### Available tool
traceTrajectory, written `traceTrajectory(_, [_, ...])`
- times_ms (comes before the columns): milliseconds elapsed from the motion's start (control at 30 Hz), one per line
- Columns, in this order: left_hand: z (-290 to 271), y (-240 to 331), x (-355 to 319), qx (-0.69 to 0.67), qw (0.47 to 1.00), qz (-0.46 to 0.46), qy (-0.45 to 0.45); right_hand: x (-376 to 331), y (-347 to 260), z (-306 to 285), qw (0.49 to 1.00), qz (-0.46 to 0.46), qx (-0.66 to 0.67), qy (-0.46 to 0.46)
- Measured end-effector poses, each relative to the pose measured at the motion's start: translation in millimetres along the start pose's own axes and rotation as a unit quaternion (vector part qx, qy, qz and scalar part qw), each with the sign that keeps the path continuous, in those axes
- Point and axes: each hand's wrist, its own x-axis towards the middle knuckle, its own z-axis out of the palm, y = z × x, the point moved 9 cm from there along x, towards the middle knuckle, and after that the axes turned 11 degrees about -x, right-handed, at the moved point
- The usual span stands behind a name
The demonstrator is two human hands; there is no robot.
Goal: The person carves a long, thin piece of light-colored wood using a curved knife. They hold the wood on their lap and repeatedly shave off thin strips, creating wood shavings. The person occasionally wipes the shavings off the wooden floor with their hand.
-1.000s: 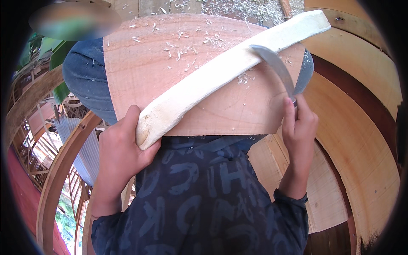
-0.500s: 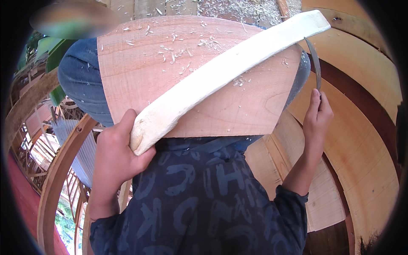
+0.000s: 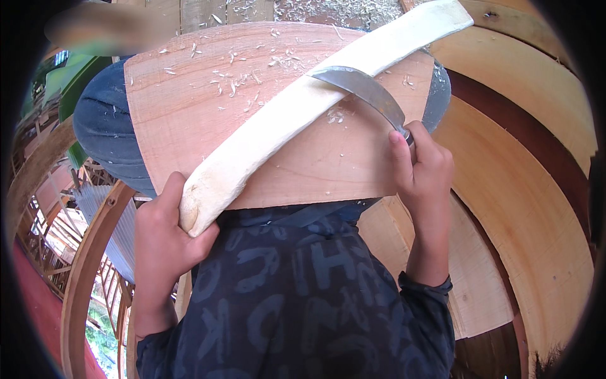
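A long, slightly curved piece of pale wood [image 3: 265, 129] slants from lower left to upper right across a reddish board [image 3: 189, 107] on my lap. My left hand [image 3: 173, 230] is closed around its lower end, thumb on the near side. In my right hand [image 3: 424, 161] is the handle of a sickle-like curved knife [image 3: 369, 95], the handle mostly hidden by the fingers. Its broad metal blade lies over the middle of the pale wood, tip pointing left. Whether the edge bites into the wood I cannot tell.
Small wood shavings [image 3: 233, 82] are scattered on the board, with a thicker heap [image 3: 347, 11] beyond it. Wide curved planks [image 3: 524, 164] rise on my right. A curved wooden rib [image 3: 95, 252] stands at left beside a corrugated sheet [image 3: 110, 221].
The knife has swung left and inward, from beside the far end of the pale wood onto its middle. Board and pale wood appear slightly further left; my left hand keeps its hold.
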Motion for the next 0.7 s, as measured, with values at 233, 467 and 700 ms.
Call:
traceTrajectory(233, [1.2,-5.1,0.6,-0.009,1.0,0.003,-0.023,-1.4,8.9,-3.1,0.999,0.009,-0.02,0.037])
traceTrajectory(467, [-3.4,-21.2,-7.1,-0.07,0.996,-0.028,-0.053,0.1,122.4,-40.3,0.979,0.146,-0.043,0.132])
traceTrajectory(700, [0.4,-9.4,3.9,-0.084,0.991,-0.04,-0.092,-9.6,4.4,-18.0,0.995,0.01,0.067,0.073])
